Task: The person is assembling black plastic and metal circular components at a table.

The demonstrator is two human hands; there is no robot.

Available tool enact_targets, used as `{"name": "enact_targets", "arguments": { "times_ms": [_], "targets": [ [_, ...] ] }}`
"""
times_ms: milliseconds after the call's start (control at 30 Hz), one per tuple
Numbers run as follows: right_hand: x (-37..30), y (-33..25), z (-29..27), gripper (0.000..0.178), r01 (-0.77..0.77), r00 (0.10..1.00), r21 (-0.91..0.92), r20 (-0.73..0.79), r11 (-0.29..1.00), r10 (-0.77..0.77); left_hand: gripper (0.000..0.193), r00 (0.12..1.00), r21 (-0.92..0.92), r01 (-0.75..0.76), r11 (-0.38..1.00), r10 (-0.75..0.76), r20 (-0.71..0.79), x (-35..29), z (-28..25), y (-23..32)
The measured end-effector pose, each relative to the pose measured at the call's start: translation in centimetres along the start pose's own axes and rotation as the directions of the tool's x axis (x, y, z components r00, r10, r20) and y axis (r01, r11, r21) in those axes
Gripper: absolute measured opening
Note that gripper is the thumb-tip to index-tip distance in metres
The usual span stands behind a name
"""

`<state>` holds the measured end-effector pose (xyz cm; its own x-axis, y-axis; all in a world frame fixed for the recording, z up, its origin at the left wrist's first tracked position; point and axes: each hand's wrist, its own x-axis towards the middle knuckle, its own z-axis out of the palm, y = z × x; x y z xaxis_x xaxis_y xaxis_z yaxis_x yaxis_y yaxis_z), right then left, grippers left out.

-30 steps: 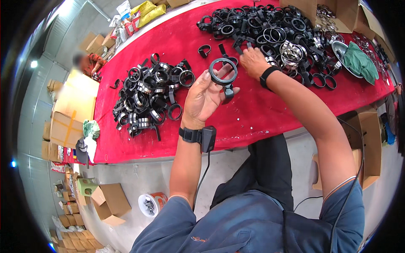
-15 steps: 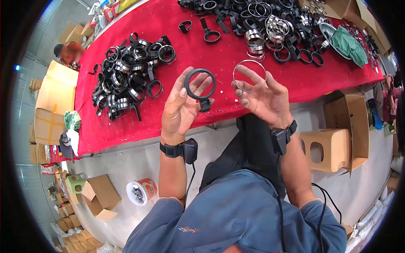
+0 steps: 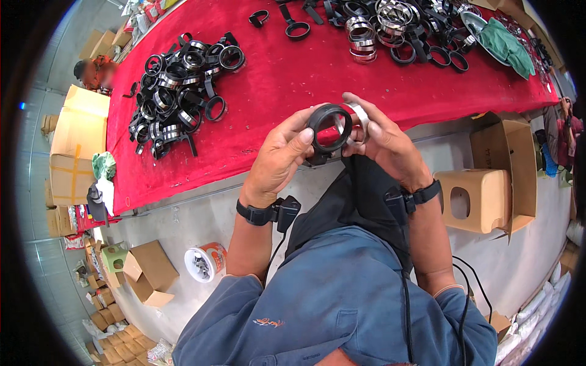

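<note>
Between my hands are a black ring with a short tab (image 3: 315, 135) and a thin shiny metal ring (image 3: 362, 120), held side by side just off the table's near edge. My left hand (image 3: 278, 152) is closed on the black ring, thumb on its near rim. My right hand (image 3: 390, 146) pinches the metal ring, which is tilted nearly edge-on against the right side of the black one. Whether the metal ring sits partly inside the black one I cannot tell. On the left of the table lies a heap of black rings fitted with metal bands (image 3: 177, 91).
The red-covered table (image 3: 293, 79) bears loose black rings (image 3: 298, 30) and stacked metal rings (image 3: 361, 39) at the far right, by a tray with green cloth (image 3: 506, 49). Boxes (image 3: 473, 198) and a white bucket (image 3: 201, 263) stand on the floor. A person (image 3: 94, 73) is at far left.
My hands have come together, bringing the two rings from apart to touching. The metal ring has turned from face-on to nearly edge-on. The table has shifted upward in view.
</note>
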<state>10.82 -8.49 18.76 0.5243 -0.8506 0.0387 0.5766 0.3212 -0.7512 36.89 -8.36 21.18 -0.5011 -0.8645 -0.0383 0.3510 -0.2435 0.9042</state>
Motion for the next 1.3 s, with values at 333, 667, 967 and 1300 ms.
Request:
{"name": "enact_targets", "arguments": {
  "times_ms": [333,667,967,1300],
  "targets": [
    [-1.6,-0.2,-0.6,0.078,0.034,0.997,-0.293,-0.063,0.956,-0.055,0.078,0.996,-0.028,-0.029,0.999,0.031,0.079,-0.3,1.5,-0.7],
    [-3.3,-0.6,-0.9,0.091,-0.004,0.992,0.138,-0.121,0.99,0.021,0.082,0.994,-0.155,-0.074,0.985,0.085,0.063,0.4,0.3,-1.1],
    [-4.2,-0.5,0.2,0.1,-0.045,0.99,-0.198,-0.142,0.979,0.016,0.085,0.996,-0.252,-0.085,0.964,0.088,-0.002,0.4,0.3,-2.5],
    [-4.0,0.3,1.3,0.076,-0.052,0.956,-0.268,-0.292,0.962,-0.029,0.095,0.991,-0.048,-0.124,0.991,0.126,0.045,0.9,0.7,-3.0]
  ]
}}
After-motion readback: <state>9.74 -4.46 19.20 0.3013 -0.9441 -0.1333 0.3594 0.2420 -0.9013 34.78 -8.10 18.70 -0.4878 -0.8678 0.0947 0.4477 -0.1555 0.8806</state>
